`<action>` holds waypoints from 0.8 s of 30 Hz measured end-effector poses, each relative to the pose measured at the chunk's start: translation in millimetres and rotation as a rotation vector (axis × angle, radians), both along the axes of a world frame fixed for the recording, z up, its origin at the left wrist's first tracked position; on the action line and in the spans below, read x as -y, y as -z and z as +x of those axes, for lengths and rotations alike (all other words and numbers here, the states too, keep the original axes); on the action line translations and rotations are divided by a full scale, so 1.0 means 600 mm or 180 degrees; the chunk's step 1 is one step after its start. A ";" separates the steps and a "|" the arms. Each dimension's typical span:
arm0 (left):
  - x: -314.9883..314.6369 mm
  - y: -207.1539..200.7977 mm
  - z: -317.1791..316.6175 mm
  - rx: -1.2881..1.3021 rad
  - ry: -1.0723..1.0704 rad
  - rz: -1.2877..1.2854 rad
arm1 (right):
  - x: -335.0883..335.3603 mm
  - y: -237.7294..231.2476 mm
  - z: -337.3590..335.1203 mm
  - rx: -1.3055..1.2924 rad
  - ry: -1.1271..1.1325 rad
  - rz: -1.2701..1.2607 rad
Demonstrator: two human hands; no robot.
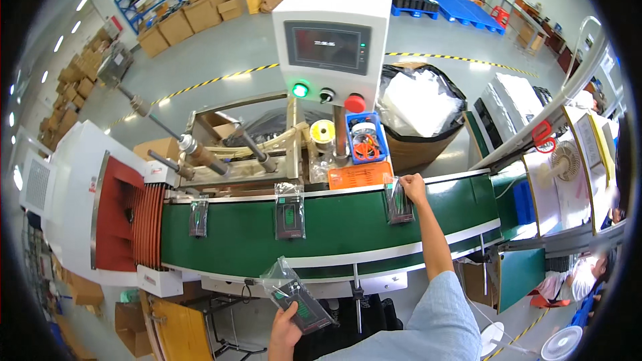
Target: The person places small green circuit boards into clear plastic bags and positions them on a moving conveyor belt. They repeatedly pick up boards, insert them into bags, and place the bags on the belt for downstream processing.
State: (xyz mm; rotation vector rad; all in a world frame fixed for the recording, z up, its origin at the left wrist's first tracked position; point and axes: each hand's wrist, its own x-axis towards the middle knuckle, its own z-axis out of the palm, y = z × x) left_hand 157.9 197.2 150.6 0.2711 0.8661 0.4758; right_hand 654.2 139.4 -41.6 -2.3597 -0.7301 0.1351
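Observation:
In front of the green conveyor belt (348, 227), my left hand (286, 327) is closed on a dark flat package in a clear plastic bag (306, 307), tilted, with the loose bag end toward the belt. My right hand (413, 187) reaches over the belt's right part and pinches the top of another bagged package (400, 206). A third bagged package (289, 217) lies on the middle of the belt. Farther left, a smaller-looking bagged package (198, 218) rests near a machine opening hung with reddish-brown strips (147, 224).
Behind the belt stands a white control box (331, 40) with a screen, a lit green button and a red knob. Beside its post are a blue bin (366, 137), an orange tray (360, 176) and a yellow spool (322, 132). A lined carton (421, 113) holds clear plastic.

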 end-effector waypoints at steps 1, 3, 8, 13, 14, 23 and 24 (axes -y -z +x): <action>0.003 -0.002 -0.003 0.0030 -0.0049 -0.0026 | -0.013 -0.003 -0.017 0.0111 0.0036 -0.0042; 0.010 -0.002 -0.009 0.0030 -0.0103 -0.0023 | -0.026 -0.003 -0.036 -0.0013 0.0077 -0.0048; 0.027 -0.009 -0.042 0.0238 -0.0222 -0.0030 | -0.054 -0.007 -0.068 -0.0110 -0.0069 -0.0130; 0.063 -0.008 -0.114 0.0098 -0.0278 0.0112 | -0.081 -0.121 -0.216 -0.0309 -0.0292 0.0011; 0.075 -0.005 -0.129 0.0006 -0.0239 0.0160 | -0.076 -0.155 -0.267 -0.1104 -0.0768 0.0235; 0.204 -0.020 -0.210 -0.0520 0.0933 0.0855 | 0.101 -0.317 -0.648 -0.3819 -0.3820 0.0116; 0.221 -0.021 -0.218 -0.0581 0.1039 0.0976 | 0.109 -0.324 -0.654 -0.3867 -0.3697 0.0027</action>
